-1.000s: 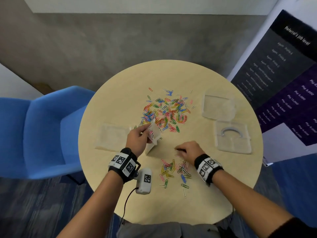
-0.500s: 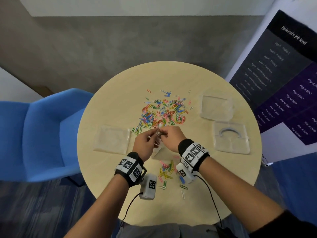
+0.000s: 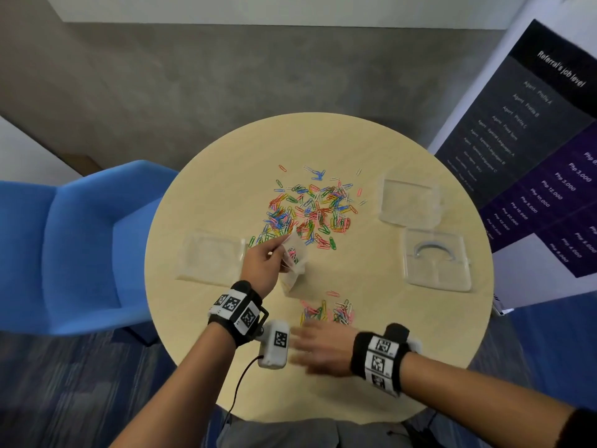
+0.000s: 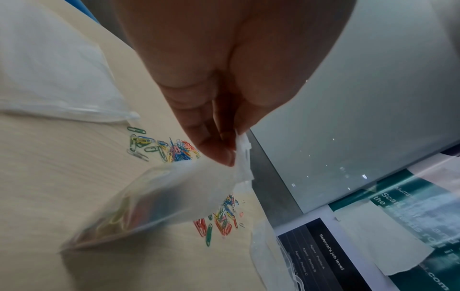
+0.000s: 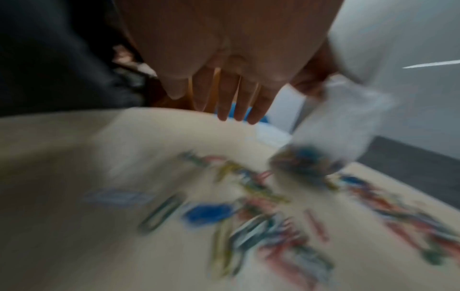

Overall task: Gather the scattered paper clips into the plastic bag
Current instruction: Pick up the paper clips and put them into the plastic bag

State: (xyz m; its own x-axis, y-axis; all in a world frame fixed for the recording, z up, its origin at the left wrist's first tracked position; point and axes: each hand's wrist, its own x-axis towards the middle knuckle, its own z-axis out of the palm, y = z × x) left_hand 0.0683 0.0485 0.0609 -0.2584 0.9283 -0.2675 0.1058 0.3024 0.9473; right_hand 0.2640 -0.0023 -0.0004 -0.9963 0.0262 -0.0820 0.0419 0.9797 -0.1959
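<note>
My left hand [image 3: 269, 257] pinches the top edge of a small clear plastic bag [image 3: 295, 263] that stands on the round table [image 3: 210, 318] with several coloured clips inside. The left wrist view shows the fingers [image 4: 219, 145] gripping the bag [image 4: 159, 200] at its rim. A big heap of coloured paper clips [image 3: 310, 215] lies beyond the bag. A smaller pile of clips [image 3: 326, 310] lies nearer me. My right hand [image 3: 318, 347] is blurred, flat and low near the front of the table, just before that small pile, fingers [image 5: 236, 102] straight and holding nothing.
Another flat clear bag [image 3: 213, 257] lies left of my left hand. Two clear plastic pieces sit at the right: a bag [image 3: 408, 202] and a lidded case [image 3: 436, 260]. A blue armchair [image 3: 74, 240] stands to the left, a dark poster [image 3: 533, 140] to the right.
My right hand left the bag's mouth and swung back toward me, down to the near side of the small pile. The left hand still holds the bag upright.
</note>
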